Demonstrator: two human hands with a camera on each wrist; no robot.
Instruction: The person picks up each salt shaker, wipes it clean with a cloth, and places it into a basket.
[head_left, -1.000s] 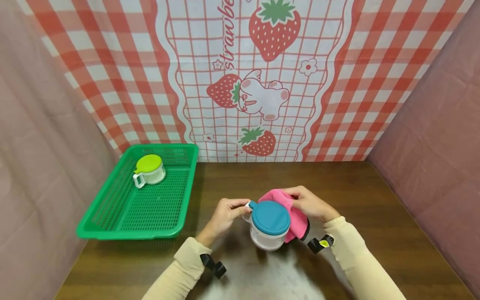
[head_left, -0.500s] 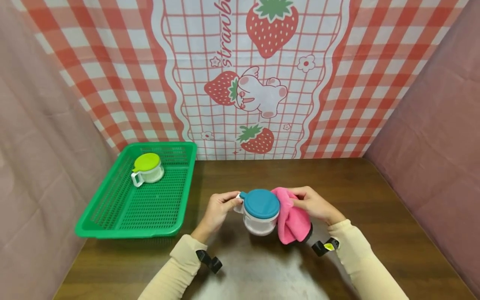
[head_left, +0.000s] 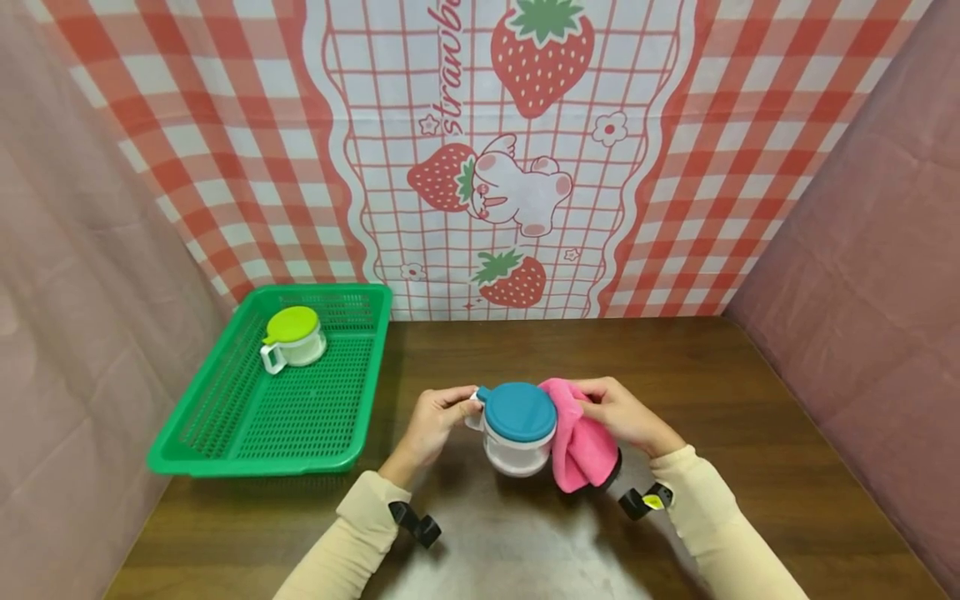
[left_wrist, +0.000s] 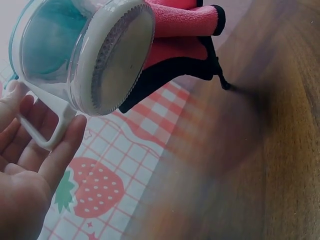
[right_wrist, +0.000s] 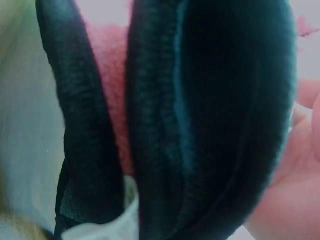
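Observation:
A clear seasoning jar (head_left: 519, 454) with a blue lid (head_left: 521, 411) and white handle is held up over the table, its ridged base showing in the left wrist view. My left hand (head_left: 432, 425) pinches the white handle (left_wrist: 61, 120) between thumb and fingers. In my right hand (head_left: 626, 414) is a pink cloth (head_left: 581, 450) with black edging, bunched and held against the jar's right side. Close up in the right wrist view, the black edging (right_wrist: 155, 120) covers most of the frame and hides part of that hand.
On the left of the wooden table (head_left: 660, 350) stands a green plastic basket (head_left: 363, 433). Inside it sits a similar jar with a lime-green lid (head_left: 292, 324). A strawberry-patterned checked cloth (head_left: 285, 142) hangs behind the table, and pinkish curtains (head_left: 855, 275) flank it.
Over the last second the jar and both hands shifted slightly left in view. The cloth moved from behind the jar to its right side. Little differs since half a second ago.

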